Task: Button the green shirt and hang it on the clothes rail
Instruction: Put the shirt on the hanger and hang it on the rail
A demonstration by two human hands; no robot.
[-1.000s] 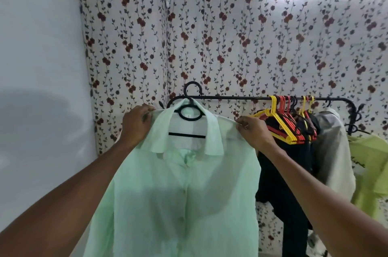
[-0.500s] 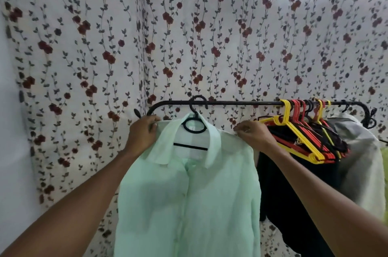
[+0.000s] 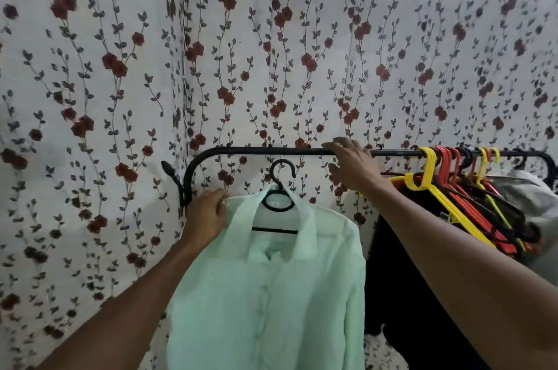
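I've got the pale green button-up shirt [image 3: 265,294] on its black plastic hanger [image 3: 279,203], hook just below the black metal clothes rail [image 3: 271,151], not on it. My left hand [image 3: 206,215] is closed, pinching the shirt's shoulder; my right hand [image 3: 351,168] is open, fingers spread over the rail, holding nothing. The risk as I see it: one-handed, the hanger tilts, the hook misses, or the shirt slides off toward the crowded yellow and red hangers [image 3: 447,188].

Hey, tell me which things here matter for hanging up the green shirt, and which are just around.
Part of the job: green shirt, black hanger, clothes rail, left hand, right hand.

Just around: yellow and red hangers, dark garment, grey garment, floral wall.
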